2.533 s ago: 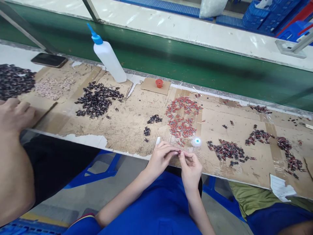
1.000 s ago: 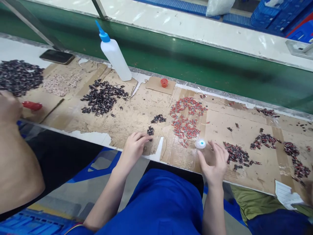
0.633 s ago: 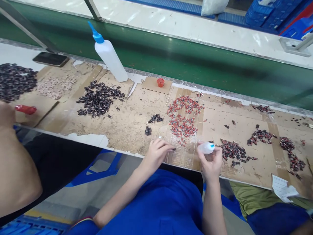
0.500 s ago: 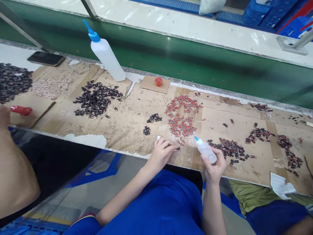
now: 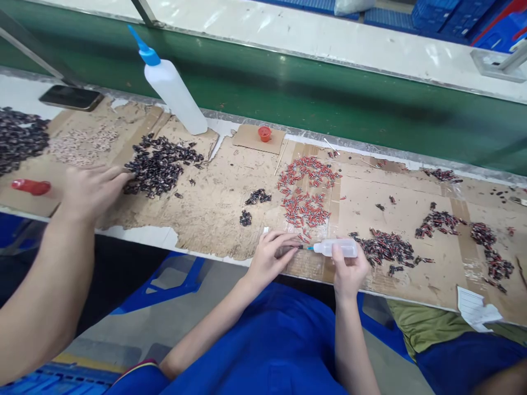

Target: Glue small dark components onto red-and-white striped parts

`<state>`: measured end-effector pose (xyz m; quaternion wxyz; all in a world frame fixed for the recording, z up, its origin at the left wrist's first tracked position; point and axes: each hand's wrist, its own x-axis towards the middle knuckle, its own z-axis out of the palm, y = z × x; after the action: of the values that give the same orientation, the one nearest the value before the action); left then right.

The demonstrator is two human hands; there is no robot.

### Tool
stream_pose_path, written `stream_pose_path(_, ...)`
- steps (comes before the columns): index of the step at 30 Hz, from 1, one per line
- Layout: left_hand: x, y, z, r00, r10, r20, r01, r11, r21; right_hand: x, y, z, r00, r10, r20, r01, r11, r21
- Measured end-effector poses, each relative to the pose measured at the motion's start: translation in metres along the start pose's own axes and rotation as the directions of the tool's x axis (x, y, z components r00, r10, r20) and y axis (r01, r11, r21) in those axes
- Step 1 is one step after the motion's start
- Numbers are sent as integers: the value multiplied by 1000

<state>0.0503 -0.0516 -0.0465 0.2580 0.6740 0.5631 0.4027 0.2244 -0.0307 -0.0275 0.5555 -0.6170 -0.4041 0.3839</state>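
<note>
Between thumb and fingers, my left hand [image 5: 272, 253] pinches a small black part [image 5: 300, 247] just above the cardboard. My right hand [image 5: 349, 271] grips a small squeeze bottle [image 5: 335, 248], translucent white with a blue nozzle. The bottle lies nearly level, its tip at the black part; whether they touch I cannot tell. Beyond my hands spreads a pile of small red-and-silver parts [image 5: 304, 211]. A heap of black-and-red pieces [image 5: 385, 247] lies right of the bottle. Two small clusters of black parts [image 5: 257, 196] sit left of the red pile.
A large white bottle with a blue nozzle [image 5: 175, 93] leans at the back, near a red cap [image 5: 264, 133]. A co-worker's hand [image 5: 88, 189] reaches to a black heap [image 5: 154, 164] on the left. A phone [image 5: 72, 97] and a red object [image 5: 31, 187] lie farther left.
The squeeze bottle has tipped from slanting upward to nearly level, its nozzle now at the black part. The co-worker's hand has moved right, away from the red object to the black heap.
</note>
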Motion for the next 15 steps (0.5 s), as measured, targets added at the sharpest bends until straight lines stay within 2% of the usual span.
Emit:
stream_pose_path(7, 1, 1, 0, 999, -41, 9, 42, 999, -35, -2, -1, -1, 996, -86, -20, 83, 989, -121)
stream_pose_path(15, 1, 2, 1, 1000, -15, -26, 15, 1000, -18, -5, 3, -5, 998, -60, 14, 61, 988, -141)
